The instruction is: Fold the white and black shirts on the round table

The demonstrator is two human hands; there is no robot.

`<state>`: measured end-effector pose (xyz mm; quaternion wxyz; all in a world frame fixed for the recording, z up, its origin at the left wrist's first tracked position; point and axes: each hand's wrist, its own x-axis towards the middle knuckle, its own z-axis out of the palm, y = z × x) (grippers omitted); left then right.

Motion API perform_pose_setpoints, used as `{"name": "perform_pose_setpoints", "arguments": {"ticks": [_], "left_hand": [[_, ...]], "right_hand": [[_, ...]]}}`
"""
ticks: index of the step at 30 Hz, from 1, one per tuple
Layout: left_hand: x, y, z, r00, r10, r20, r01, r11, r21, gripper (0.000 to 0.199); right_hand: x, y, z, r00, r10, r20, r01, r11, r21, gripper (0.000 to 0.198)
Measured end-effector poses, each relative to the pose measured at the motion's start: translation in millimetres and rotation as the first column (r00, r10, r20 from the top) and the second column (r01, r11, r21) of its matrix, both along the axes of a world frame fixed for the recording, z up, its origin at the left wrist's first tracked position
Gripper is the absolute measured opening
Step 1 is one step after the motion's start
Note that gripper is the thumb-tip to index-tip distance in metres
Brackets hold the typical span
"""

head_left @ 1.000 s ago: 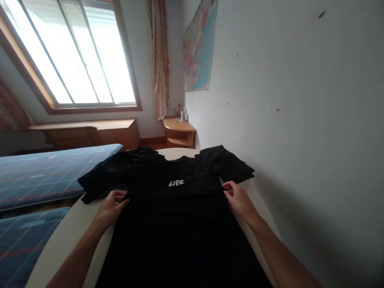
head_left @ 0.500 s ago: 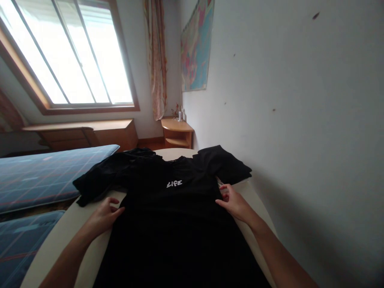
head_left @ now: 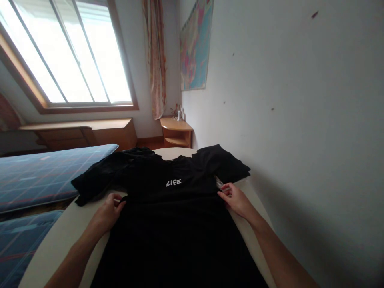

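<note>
A black T-shirt [head_left: 177, 228] lies spread front side up, its collar away from me and both sleeves out to the sides. White lettering reading "Life" runs across its chest. My left hand [head_left: 109, 210] pinches the shirt's left side edge below the sleeve, lifting a small fold. On the opposite edge, my right hand [head_left: 237, 200] is closed on the fabric just under the right sleeve. The shirt's lower hem runs out of view at the bottom.
Under the shirt is a pale rounded table [head_left: 64, 236]. Blue plaid mattresses [head_left: 54, 172] stand close on the left. A white wall [head_left: 300, 132] borders the right side. Farther back are a wooden corner shelf [head_left: 177, 125] and a low wooden cabinet [head_left: 114, 132] under the window.
Both hands have closed from loosely curled fingers to a pinch on the shirt's side edges. The fabric at the left edge is now pulled up slightly. The view has shifted a little.
</note>
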<state>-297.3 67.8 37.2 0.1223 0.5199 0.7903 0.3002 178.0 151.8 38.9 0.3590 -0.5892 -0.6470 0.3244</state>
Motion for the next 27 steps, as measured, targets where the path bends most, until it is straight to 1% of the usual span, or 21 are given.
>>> {"name": "perform_pose_setpoints", "arguments": {"ticks": [2,4,6,7,8,10,13,14,16,18,21,23,25,27], "left_hand": [[-1.1,-4.7,-0.4,1.000,0.001,0.023,0.001,0.997,-0.078,0.029],[-2.8,-11.3,-0.2,1.000,-0.006,0.029,0.011,0.987,-0.161,0.033],[-4.0,-18.5,0.6,0.997,-0.037,0.061,0.050,0.974,-0.221,0.036],[-4.2,-21.9,1.1,0.994,-0.056,0.089,0.075,0.971,-0.226,0.038],[-4.2,-25.0,1.5,0.991,-0.070,0.113,0.092,0.974,-0.205,0.040],[-3.7,-29.4,2.1,0.989,-0.070,0.128,0.084,0.990,-0.109,0.044],[-2.4,-32.1,0.8,0.998,0.017,0.057,-0.019,0.999,0.028,0.043],[-1.7,-32.4,-0.3,0.999,0.046,0.030,-0.047,0.998,0.052,0.042],[-0.4,-33.3,-3.2,0.998,0.057,0.001,-0.057,0.996,0.075,0.040],[0.5,-35.1,-5.7,1.000,0.030,0.005,-0.031,0.997,0.076,0.040],[0.0,-39.0,-7.6,0.999,0.000,0.035,-0.003,0.998,0.068,0.043],[-0.8,-41.0,-7.9,0.999,-0.016,0.050,0.013,0.998,0.067,0.046],[-1.0,-41.9,-8.1,0.998,-0.031,0.046,0.027,0.997,0.078,0.049],[-0.3,-41.9,-8.4,0.999,-0.036,0.036,0.033,0.996,0.085,0.049]], "right_hand": [[1.4,-3.3,-0.5,0.998,0.057,-0.014,-0.058,0.996,-0.064,0.026],[4.2,-6.1,-0.8,0.994,0.105,-0.039,-0.109,0.989,-0.097,0.030],[6.7,-7.1,-1.1,0.990,0.114,-0.087,-0.123,0.987,-0.106,0.033],[7.2,-7.0,-1.2,0.988,0.099,-0.117,-0.112,0.988,-0.109,0.035],[7.1,-6.4,-1.4,0.986,0.071,-0.150,-0.088,0.990,-0.112,0.037],[5.2,-4.7,-1.5,0.978,0.007,-0.208,-0.026,0.996,-0.090,0.039],[-0.2,-2.2,-1.1,0.965,-0.038,-0.259,0.043,0.999,0.015,0.044],[-2.0,-1.5,-0.9,0.964,-0.046,-0.262,0.061,0.997,0.048,0.045],[-4.8,-0.9,-0.9,0.965,-0.063,-0.256,0.086,0.993,0.081,0.048],[-5.9,-1.5,-1.4,0.963,-0.059,-0.264,0.077,0.995,0.058,0.049],[-5.1,-5.7,-3.7,0.943,-0.017,-0.333,0.004,0.999,-0.042,0.052],[-3.9,-10.0,-6.8,0.934,-0.014,-0.356,-0.024,0.994,-0.102,0.052],[-2.7,-14.1,-10.6,0.949,-0.002,-0.314,-0.037,0.992,-0.119,0.050],[-1.3,-16.1,-14.0,0.975,0.012,-0.220,-0.028,0.997,-0.070,0.048]]}}
